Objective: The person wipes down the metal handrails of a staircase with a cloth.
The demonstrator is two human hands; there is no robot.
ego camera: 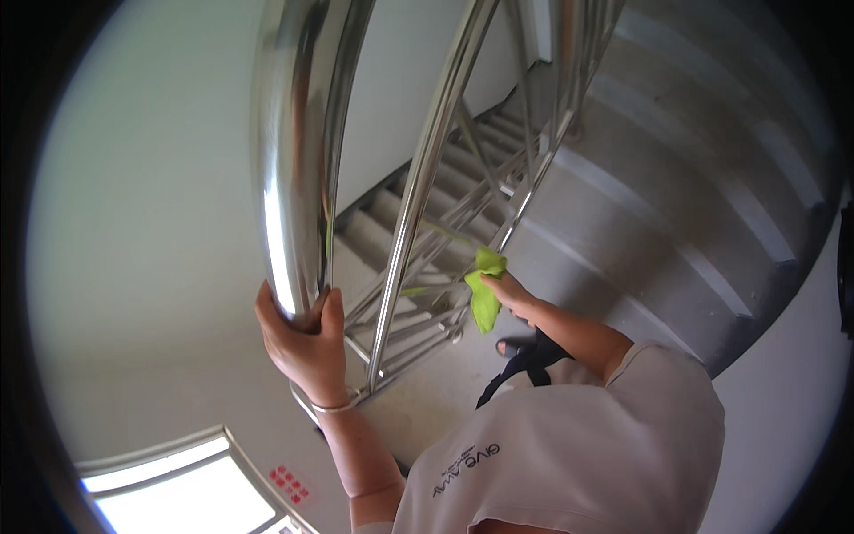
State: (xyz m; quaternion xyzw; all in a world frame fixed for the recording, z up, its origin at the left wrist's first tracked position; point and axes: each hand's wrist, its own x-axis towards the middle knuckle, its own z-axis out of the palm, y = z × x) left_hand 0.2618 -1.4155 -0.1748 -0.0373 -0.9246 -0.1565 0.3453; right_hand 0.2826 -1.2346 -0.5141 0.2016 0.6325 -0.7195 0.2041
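My left hand (303,337) is wrapped around the end of a thick, shiny stainless steel handrail (297,200), with a bracelet at the wrist. Lower down, my right hand (510,294) grips a bright green cloth (485,294) that hangs partly loose from the fingers. The cloth is close to the bottom rail (524,210) of the railing; whether they touch, I cannot tell. Between my two hands slants a polished metal baluster (417,187). Green reflections of the cloth show on some of the bars.
Grey concrete stairs (640,220) with lighter edges climb on the right. Beyond the railing, another flight (393,207) runs along a white wall (153,200). A bright window (187,494) lies at lower left, beside red writing on the wall. My foot (510,348) is on the landing (427,414).
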